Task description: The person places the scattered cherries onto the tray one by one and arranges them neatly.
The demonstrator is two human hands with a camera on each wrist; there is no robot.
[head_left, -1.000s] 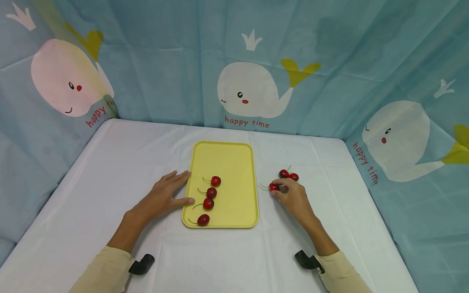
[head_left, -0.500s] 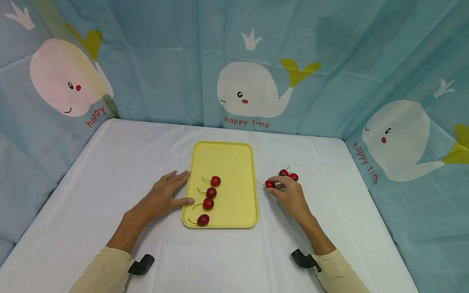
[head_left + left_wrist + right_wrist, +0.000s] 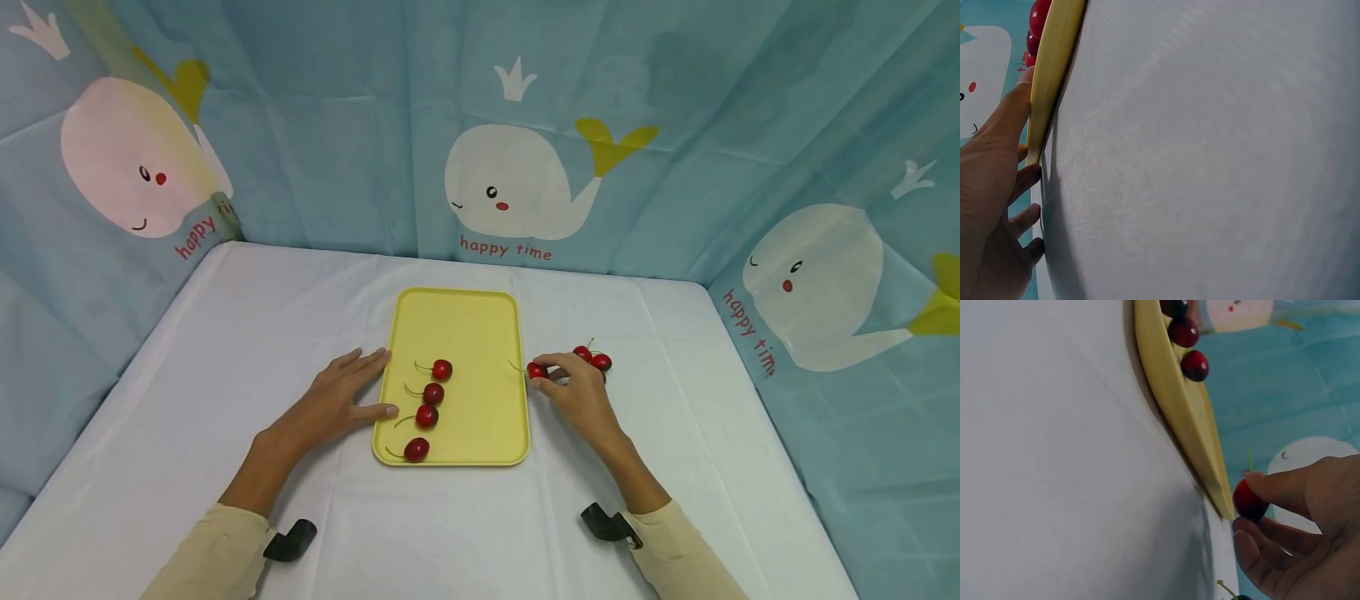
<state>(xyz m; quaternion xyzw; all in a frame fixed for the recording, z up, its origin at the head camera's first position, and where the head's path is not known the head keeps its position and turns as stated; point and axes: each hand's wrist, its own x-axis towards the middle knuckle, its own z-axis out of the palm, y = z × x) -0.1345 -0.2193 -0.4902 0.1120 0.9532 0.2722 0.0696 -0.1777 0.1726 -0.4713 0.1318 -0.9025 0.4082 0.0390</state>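
Observation:
A yellow tray (image 3: 483,392) lies on the white cloth, with several stemmed red cherries (image 3: 432,393) in a column on its left half. My left hand (image 3: 330,404) rests at the tray's left edge, fingers extended and thumb over the rim. In the left wrist view, its fingertips meet the tray's side (image 3: 1052,75). Just past the right rim, my right hand (image 3: 583,402) pinches a cherry (image 3: 536,371) between thumb and fingers. The right wrist view has this held cherry (image 3: 1250,501) with its stem pointing up, close by the tray's corner.
Right behind my right hand lies a small group of cherries (image 3: 601,362), partly hidden by it. A blue curtain (image 3: 322,167) with printed whales surrounds the table's back and sides. Black wrist devices (image 3: 291,541) are at both cuffs.
My right hand has moved left with the pinched cherry, from beside the loose group to the tray's right edge. The left hand and the tray stay in place.

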